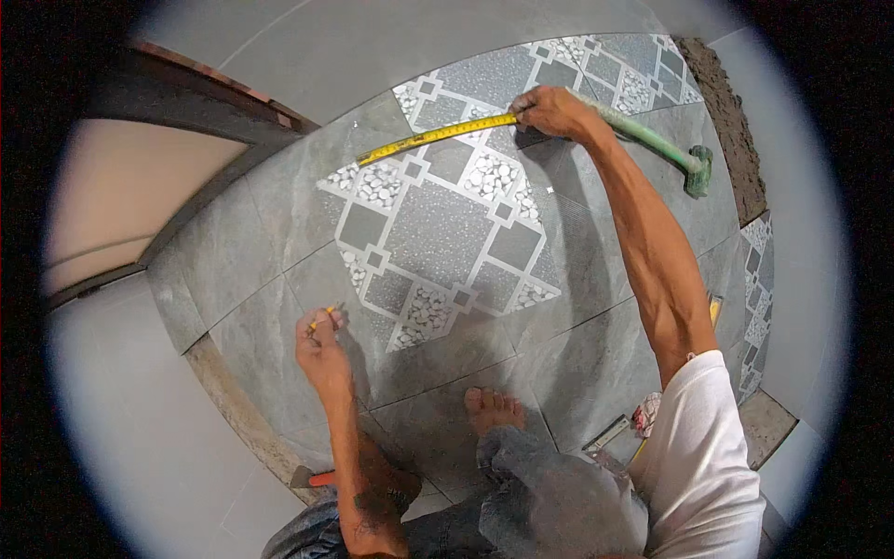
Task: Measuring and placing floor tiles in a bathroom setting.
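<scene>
My right hand (549, 114) is closed on a tape measure, whose yellow blade (428, 136) stretches left across the top of a patterned tile section (438, 224) set among grey marbled tiles (251, 224). Just right of that hand lies a green-handled mallet (697, 172), its handle partly behind my fingers. At the lower left, my left hand (321, 335) is closed on a small yellow tool with a dark tip, too small to name. The tape's case is mostly hidden in my right hand.
A dark-framed pale panel (140, 196) stands at left. Rough mortar (722, 112) runs along the right edge beside a grey wall (796, 279). My bare foot (494, 410) rests below. A square tool (605, 438) lies by my right sleeve, an orange-handled tool (319, 478) by my left forearm.
</scene>
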The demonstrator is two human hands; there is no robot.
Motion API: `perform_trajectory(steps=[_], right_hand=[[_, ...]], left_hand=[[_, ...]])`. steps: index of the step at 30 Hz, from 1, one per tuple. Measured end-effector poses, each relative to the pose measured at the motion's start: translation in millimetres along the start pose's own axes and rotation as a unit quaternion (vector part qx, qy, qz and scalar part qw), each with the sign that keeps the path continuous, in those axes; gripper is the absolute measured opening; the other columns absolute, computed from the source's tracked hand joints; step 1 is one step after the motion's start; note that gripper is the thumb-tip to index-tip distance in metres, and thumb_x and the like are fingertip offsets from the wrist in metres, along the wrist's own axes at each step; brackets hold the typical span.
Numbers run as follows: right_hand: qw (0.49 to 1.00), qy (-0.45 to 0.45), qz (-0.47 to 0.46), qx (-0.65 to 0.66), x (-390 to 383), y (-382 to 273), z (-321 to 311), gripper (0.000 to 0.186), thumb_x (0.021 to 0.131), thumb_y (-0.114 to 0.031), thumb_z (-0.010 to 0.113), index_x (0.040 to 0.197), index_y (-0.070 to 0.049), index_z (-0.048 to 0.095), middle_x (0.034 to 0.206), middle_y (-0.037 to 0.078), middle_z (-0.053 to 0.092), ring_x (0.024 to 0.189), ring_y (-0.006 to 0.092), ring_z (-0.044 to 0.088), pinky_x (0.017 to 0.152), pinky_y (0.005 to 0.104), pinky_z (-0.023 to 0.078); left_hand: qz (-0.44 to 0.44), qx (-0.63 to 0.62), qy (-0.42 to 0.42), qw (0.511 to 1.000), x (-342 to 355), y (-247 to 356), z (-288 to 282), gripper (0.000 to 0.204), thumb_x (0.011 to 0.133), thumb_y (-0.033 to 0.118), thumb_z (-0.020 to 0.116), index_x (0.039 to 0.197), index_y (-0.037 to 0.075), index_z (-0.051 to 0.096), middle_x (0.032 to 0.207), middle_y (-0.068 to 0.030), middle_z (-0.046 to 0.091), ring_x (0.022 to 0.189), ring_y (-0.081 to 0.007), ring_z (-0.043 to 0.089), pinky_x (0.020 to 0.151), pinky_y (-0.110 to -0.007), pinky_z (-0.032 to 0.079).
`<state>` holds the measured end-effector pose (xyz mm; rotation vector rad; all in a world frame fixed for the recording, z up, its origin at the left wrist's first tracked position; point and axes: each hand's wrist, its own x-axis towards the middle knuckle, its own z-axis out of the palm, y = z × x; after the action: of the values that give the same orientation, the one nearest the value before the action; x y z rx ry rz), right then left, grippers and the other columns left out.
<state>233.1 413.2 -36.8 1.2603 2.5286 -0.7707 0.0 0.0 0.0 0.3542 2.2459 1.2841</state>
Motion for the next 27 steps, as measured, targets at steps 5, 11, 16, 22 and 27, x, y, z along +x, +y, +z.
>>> perform_trajectory(steps=[5,11,16,22,27], right_hand=[[0.999,-0.018,-0.014,0.031,16,1,-15,0.029,0.081,-0.017,0.061,0.109,-0.016,0.070,0.091,0.005,0.071,0.083,0.0205,0.064,0.077,0.0332,0.050],[0.997,-0.053,-0.045,0.024,10,-3,-15,0.030,0.080,-0.022,0.053,0.106,-0.023,0.068,0.095,0.011,0.068,0.086,0.0321,0.064,0.078,0.0419,0.051],[0.997,-0.049,-0.013,0.061,26,8,-6,0.026,0.084,-0.028,0.053,0.101,-0.015,0.069,0.097,0.014,0.067,0.087,0.0326,0.064,0.078,0.0433,0.050],[0.998,-0.054,-0.022,0.032,30,5,-9,0.034,0.086,-0.033,0.052,0.102,-0.008,0.067,0.098,0.018,0.067,0.089,0.0339,0.063,0.079,0.0461,0.049],[0.999,-0.040,-0.021,-0.002,32,-2,-7,0.029,0.078,-0.019,0.060,0.104,-0.018,0.071,0.089,0.010,0.070,0.076,0.0247,0.062,0.071,0.0361,0.050]], left_hand=[[0.051,-0.033,-0.007,0.998,12,2,10,0.023,0.094,0.027,0.057,0.096,0.004,0.060,0.086,-0.0026,0.064,0.072,-0.0091,0.055,0.061,-0.021,0.038],[0.032,0.031,-0.012,0.999,21,8,18,0.027,0.093,0.033,0.058,0.097,0.006,0.062,0.086,-0.0008,0.066,0.075,-0.0073,0.055,0.060,-0.021,0.036],[0.043,0.020,-0.033,0.998,27,23,33,0.026,0.093,0.032,0.058,0.098,0.006,0.063,0.087,-0.0007,0.066,0.075,-0.0068,0.055,0.060,-0.021,0.035],[0.045,0.030,-0.047,0.997,36,43,48,0.024,0.094,0.027,0.057,0.099,0.005,0.063,0.087,-0.0011,0.065,0.076,-0.0061,0.054,0.061,-0.021,0.035],[0.178,0.048,-0.073,0.980,74,49,76,0.025,0.094,0.023,0.055,0.103,0.001,0.062,0.093,-0.0061,0.065,0.085,-0.0130,0.058,0.078,-0.026,0.045]])
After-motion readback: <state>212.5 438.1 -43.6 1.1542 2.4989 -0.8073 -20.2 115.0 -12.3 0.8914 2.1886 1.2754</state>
